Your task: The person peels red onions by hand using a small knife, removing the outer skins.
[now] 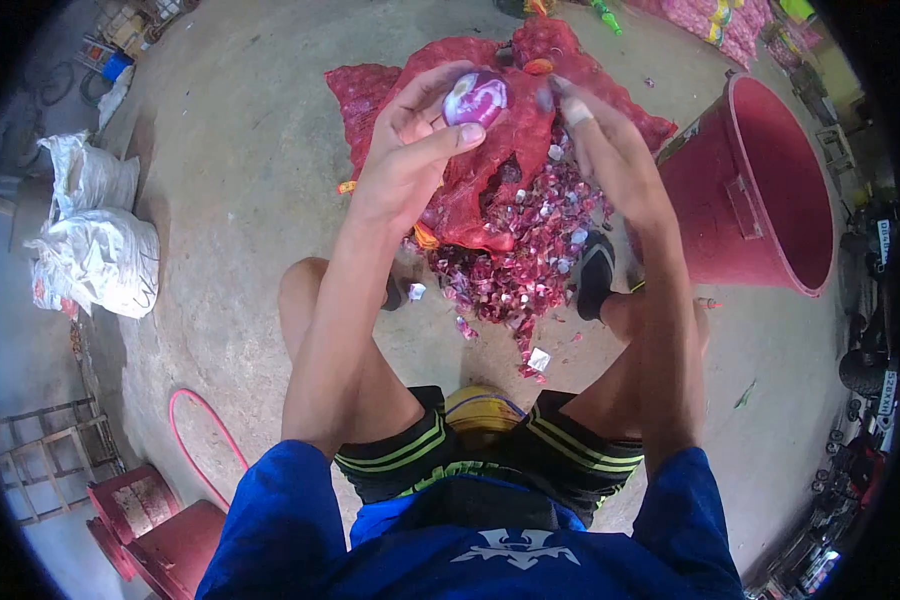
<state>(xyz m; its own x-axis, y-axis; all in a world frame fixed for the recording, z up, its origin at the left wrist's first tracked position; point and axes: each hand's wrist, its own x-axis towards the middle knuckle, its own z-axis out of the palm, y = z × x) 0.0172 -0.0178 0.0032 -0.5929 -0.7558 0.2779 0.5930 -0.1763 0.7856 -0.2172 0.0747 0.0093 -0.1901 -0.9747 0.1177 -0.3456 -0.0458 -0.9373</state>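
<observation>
A red onion [476, 99], purple with a pale patch, is held between the thumb and fingers of my left hand [410, 150]. To its right is my right hand [605, 145], raised and apart from the onion. Its fingers are smeared by motion, with a pale wrap on one finger, and a dark blurred shape shows by the fingertips. Beneath both hands lie red mesh sacks [435, 65] of onions, one with a torn opening. Purple onion skins [500, 285] are heaped on the floor between my feet.
A large red tub [710, 190] leans at the right. White sacks [105, 250] stand at the left, and a pink hose [205, 405] curves near red plastic items [175, 545]. Motorbikes [860, 375] line the right edge. More pink sacks [705, 15] lie at the top right.
</observation>
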